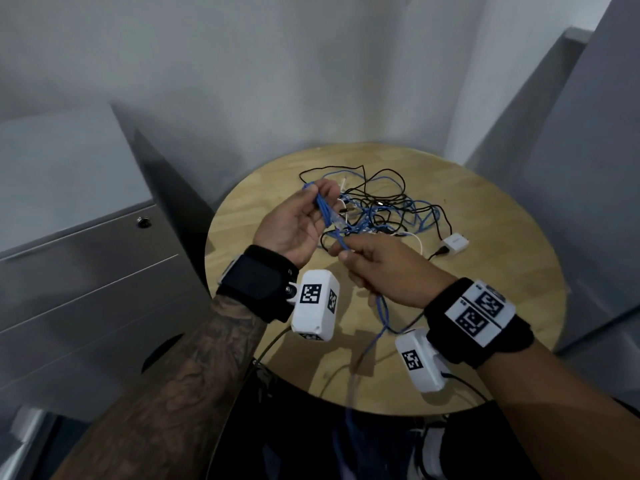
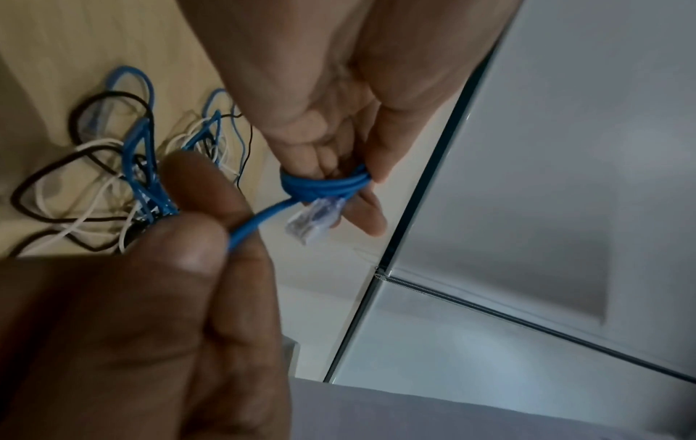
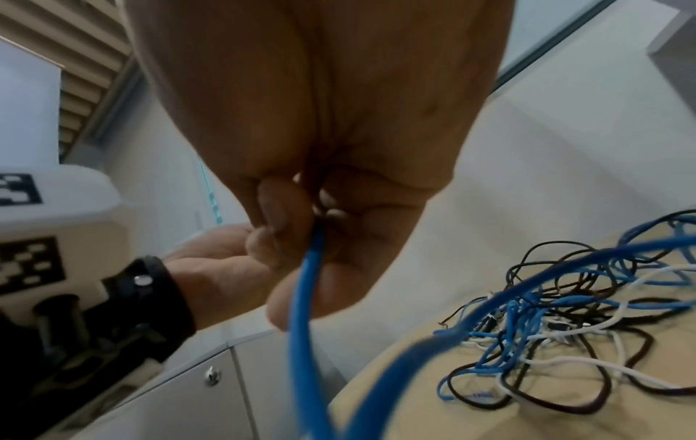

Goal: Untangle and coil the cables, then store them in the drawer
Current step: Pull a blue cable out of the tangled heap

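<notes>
A blue network cable (image 1: 322,206) is looped several times round the fingers of my left hand (image 1: 320,194), held above the round wooden table (image 1: 485,306). In the left wrist view the loops (image 2: 325,182) sit on the fingers (image 2: 371,220) and a clear plug (image 2: 314,221) hangs from them. My right hand (image 1: 343,250) pinches the same cable (image 3: 310,268) a little nearer me. The cable's slack (image 1: 367,355) drops past the table's front edge. Behind the hands lies a tangle (image 1: 388,209) of blue, black and white cables.
A grey drawer cabinet (image 1: 86,282) with a small lock (image 1: 142,222) stands left of the table, its drawers closed. A white adapter (image 1: 455,243) lies at the tangle's right side. Grey walls and panels close in behind and to the right.
</notes>
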Demonstrator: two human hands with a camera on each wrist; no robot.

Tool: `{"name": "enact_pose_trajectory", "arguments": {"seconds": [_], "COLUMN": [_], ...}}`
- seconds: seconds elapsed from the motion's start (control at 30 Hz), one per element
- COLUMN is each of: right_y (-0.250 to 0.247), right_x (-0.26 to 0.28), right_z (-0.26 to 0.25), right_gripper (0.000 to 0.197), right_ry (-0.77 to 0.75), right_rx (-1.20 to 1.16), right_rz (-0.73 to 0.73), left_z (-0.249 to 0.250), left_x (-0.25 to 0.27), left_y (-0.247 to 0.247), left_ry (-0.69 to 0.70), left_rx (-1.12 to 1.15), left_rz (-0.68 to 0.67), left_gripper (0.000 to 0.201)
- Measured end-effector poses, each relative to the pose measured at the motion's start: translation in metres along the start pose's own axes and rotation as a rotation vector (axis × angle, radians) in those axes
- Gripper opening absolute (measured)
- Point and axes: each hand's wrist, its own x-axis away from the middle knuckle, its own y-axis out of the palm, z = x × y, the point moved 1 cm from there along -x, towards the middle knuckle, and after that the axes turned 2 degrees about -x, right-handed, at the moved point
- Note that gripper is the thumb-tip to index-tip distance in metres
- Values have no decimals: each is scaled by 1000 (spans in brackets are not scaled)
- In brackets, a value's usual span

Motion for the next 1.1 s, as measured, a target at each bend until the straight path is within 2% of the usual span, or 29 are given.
{"name": "enact_pose_trajectory", "arguments": {"seconds": [0.1, 0.17, 0.27, 0.33, 0.37, 0.47, 0.6, 0.67, 0.73, 0.87, 0.97, 1.1], "right_y": [11, 15, -2, -22, -31, -49, -52, -47, -37, -9, 8, 15], "right_x": [6, 8, 6, 5, 5, 1, -6, -9, -13, -16, -14, -2], "right_z": [-5, -9, -15, -15, -14, -3, 9, 11, 12, 14, 13, 5], "right_gripper": [22, 18, 25, 21, 18, 13, 14, 16, 23, 26, 23, 21], "right_ry": [-14, -119, -193, -220, -234, -225, -219, -234, -228, -105, -25, -7], "right_rx": [103, 187, 227, 219, 220, 227, 65, -9, -84, -216, -231, -99], "right_rz": [-106, -85, 71, 248, 347, 546, 545, 528, 472, 219, 85, -5], "left_z": [0, 2, -4, -11, -14, -14, -5, -4, -1, 7, 7, 3], "left_x": [-1, -1, 5, 11, 14, 23, 24, 27, 31, 29, 17, 4], "left_y": [-5, -8, -5, -1, 3, 17, 22, 23, 26, 28, 17, -1], "left_ry": [79, 194, 342, 324, 261, -30, -219, -263, -248, -117, 33, 155], "left_rx": [-51, -268, -741, -967, -1003, -770, -592, -444, -235, 60, -33, -201], "left_rz": [79, 111, 24, -111, -182, -306, -387, -369, -317, -216, -130, 35], "left_gripper": [17, 15, 14, 18, 21, 34, 19, 19, 19, 23, 22, 20]}}
